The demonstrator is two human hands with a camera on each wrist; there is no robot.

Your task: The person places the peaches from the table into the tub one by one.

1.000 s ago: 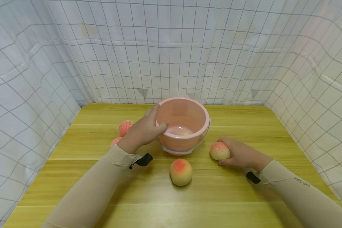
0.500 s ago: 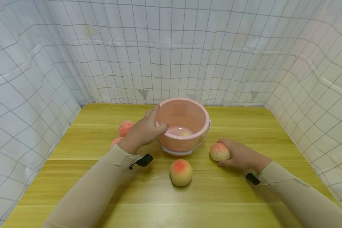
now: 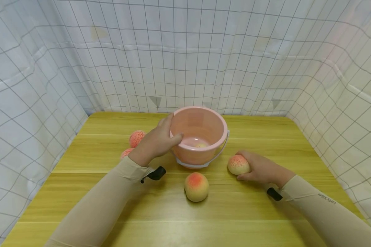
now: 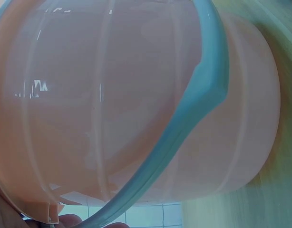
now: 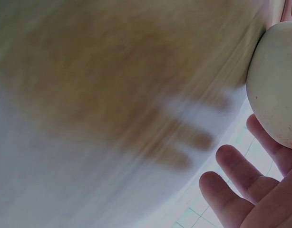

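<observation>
A pink bucket [image 3: 194, 156] stands upright toward the back of the table, its pale handle [image 4: 203, 88] hanging down against the front side. My left hand [image 3: 156, 142] grips the bucket's left rim, thumb over the inside edge. Part of a pale yellowish thing [image 3: 201, 145] shows at the bucket's bottom. To the right, my right hand [image 3: 261, 168] holds a peach [image 3: 238, 165] with a speckled red top, thumb on its near side and a finger on the far side. In the right wrist view, some fingers [image 5: 227, 197] extend beside that peach, close over the table.
Another peach [image 3: 196, 187], yellow with a red top, sits in front of the bucket. Two redder peaches, a farther one [image 3: 137, 138] and a nearer one [image 3: 125, 153], lie left of the bucket, partly behind my left arm. Checked white curtains [image 3: 188, 61] enclose the wooden table [image 3: 185, 226].
</observation>
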